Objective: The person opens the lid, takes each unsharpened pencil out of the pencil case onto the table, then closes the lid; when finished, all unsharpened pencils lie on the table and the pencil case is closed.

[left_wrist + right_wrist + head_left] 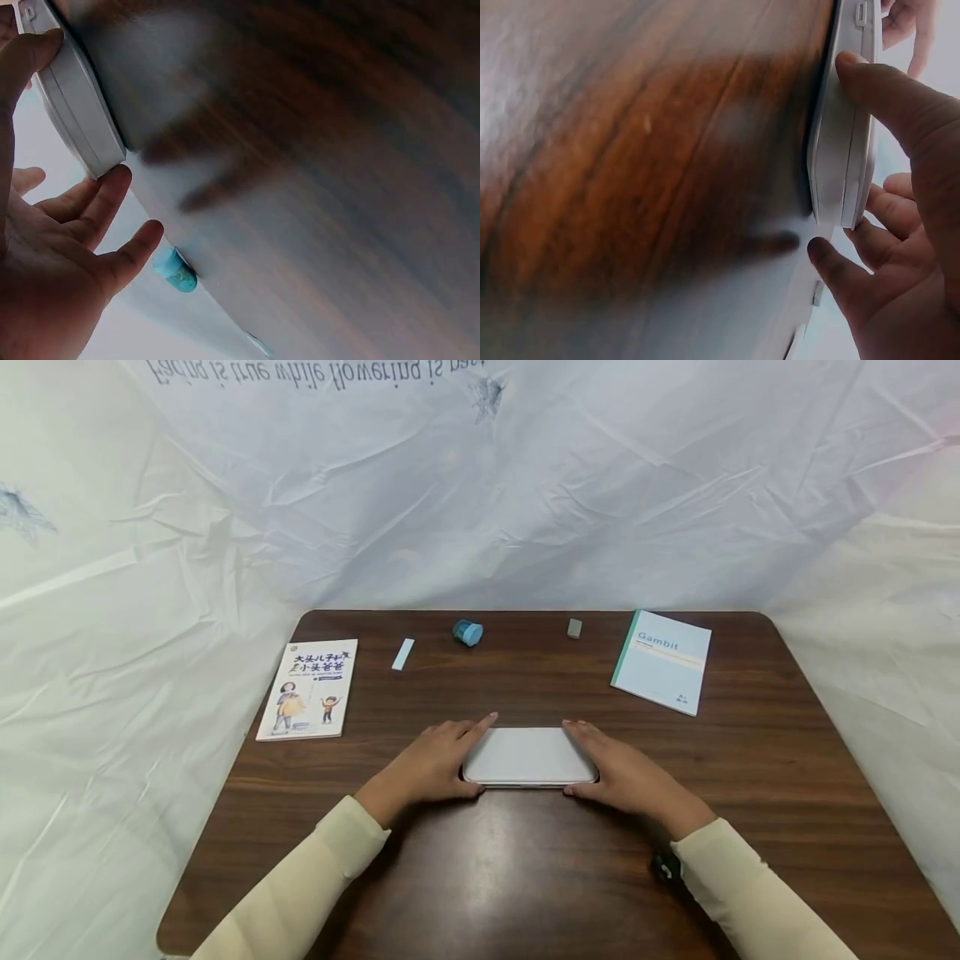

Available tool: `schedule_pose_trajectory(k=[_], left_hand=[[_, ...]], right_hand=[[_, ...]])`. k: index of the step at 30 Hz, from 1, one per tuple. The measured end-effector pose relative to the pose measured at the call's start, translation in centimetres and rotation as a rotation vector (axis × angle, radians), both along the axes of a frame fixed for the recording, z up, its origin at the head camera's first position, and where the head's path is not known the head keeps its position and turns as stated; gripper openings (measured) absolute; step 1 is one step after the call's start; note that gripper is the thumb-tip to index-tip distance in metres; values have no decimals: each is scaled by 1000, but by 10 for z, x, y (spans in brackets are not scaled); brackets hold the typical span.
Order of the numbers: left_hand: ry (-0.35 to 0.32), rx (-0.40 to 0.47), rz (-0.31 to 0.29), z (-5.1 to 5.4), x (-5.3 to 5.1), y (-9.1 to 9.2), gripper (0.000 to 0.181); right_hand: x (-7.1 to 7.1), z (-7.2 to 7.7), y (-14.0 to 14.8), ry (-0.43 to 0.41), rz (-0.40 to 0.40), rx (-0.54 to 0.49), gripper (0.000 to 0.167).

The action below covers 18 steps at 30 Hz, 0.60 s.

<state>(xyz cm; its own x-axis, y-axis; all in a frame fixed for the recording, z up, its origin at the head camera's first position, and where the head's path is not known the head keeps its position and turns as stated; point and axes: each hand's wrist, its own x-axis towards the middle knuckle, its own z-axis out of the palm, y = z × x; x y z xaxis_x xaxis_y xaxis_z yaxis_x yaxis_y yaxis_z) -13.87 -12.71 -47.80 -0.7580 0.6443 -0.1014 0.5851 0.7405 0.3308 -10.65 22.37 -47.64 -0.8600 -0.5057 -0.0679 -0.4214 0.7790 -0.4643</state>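
Note:
A flat white case with rounded corners (530,756) lies on the dark wooden table, between both hands. My left hand (437,762) grips its left end, thumb on the near side and fingers at the far side; the left wrist view shows the thumb on the case's side (79,105) and fingertips at its corner. At the right end my right hand (622,771) holds it the same way, and in the right wrist view its thumb presses the case's side (838,150). The case looks closed, with a seam along its side.
On the brown table (480,877) lie a picture-covered book (309,689) at left, a light blue strip (402,654), a blue-lidded jar (468,632) on its side, a small grey block (574,628), and a pale blue notebook (662,662) at right. White cloth hangs behind.

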Motion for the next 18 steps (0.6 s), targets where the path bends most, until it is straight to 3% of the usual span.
schedule_pose_trajectory(k=[9, 15, 18], left_hand=[[-50, 51, -7, -2, -5, 1, 112], [-60, 74, -13, -3, -7, 1, 111], [-103, 90, -1, -3, -7, 0, 113]], right_hand=[[-7, 3, 2, 0, -3, 1, 102], [-10, 10, 6, -67, -22, -32, 100], [-11, 13, 9, -106, -41, -66, 97]])
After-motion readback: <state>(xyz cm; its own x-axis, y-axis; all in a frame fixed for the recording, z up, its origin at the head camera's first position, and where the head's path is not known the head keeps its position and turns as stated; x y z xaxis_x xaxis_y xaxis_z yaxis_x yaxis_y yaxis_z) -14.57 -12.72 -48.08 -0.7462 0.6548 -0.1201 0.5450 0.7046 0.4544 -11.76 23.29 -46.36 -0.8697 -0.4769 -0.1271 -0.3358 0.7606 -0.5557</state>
